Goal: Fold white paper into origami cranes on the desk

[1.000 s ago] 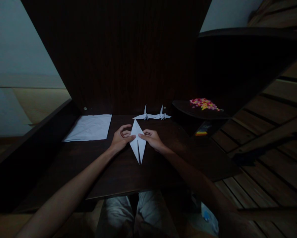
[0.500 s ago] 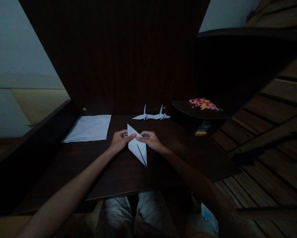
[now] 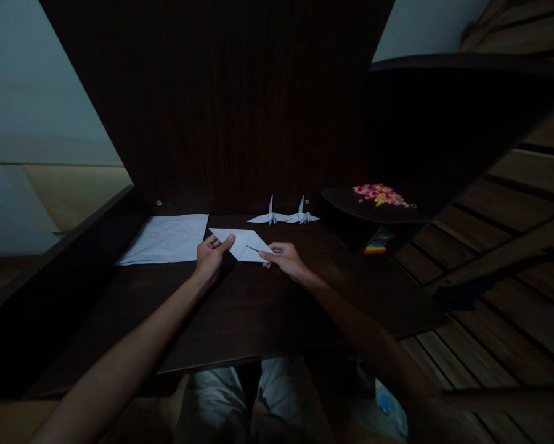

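Note:
A piece of white folded paper [image 3: 245,242], shaped like a long diamond, is stretched sideways between my hands above the dark desk. My left hand [image 3: 212,254] pinches its left end, thumb on top. At the other end my right hand [image 3: 282,258] grips the paper between thumb and fingers. A dark slit runs from the paper's middle toward my right thumb. Behind, two white paper cranes [image 3: 283,217] stand side by side against the desk's back panel. The undersides of the paper and some fingertips are hidden.
A stack of white paper sheets [image 3: 168,239] lies at the left of the desk [image 3: 240,327]. On the small raised shelf [image 3: 336,198] at right is a pile of tiny pink and yellow pieces [image 3: 381,194]. A side panel [image 3: 73,259] bounds the left.
The folded paper has turned from nearly upright to lying sideways. My left hand has moved a little left to one end, and my right hand now holds the opposite end.

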Demonstrator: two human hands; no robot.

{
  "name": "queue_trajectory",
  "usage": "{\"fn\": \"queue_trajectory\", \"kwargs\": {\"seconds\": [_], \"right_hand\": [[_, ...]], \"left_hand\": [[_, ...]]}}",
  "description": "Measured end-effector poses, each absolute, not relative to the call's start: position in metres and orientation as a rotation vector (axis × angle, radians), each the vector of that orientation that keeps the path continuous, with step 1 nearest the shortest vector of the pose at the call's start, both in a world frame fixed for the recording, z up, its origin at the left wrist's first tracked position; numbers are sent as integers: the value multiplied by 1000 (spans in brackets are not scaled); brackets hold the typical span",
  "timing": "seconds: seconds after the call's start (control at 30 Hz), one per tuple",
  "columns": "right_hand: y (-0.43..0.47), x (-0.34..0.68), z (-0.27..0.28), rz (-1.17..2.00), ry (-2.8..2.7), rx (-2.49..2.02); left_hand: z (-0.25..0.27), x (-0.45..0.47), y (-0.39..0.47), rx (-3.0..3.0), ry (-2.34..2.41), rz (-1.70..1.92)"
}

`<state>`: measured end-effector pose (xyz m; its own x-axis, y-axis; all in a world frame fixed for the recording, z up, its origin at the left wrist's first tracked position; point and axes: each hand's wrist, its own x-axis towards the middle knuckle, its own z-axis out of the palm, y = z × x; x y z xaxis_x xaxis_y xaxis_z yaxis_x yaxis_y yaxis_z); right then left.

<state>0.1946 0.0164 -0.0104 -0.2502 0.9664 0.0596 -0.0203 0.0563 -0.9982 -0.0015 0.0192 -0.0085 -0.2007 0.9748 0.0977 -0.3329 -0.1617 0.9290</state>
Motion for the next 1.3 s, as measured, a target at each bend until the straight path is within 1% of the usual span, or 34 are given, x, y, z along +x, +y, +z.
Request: {"fn": "queue_trajectory", "kwargs": {"seconds": [0.2, 0.4, 0.67, 0.9, 1.3], "right_hand": [[25, 201, -10, 1096, -1139, -1033], [32, 206, -13, 990, -996, -992], [35, 209, -14, 940, -938, -982], [36, 211, -15, 885, -896, -968], [37, 215, -12, 1004, -885, -921]], "left_hand": [[-3, 2, 18, 860, 1057, 1557], [-4, 1, 18, 887, 931, 1500], [-5, -2, 18, 893, 915, 1419], [-5, -3, 16, 953, 907, 1277], [-1, -7, 12, 1068, 860, 1035]]}}
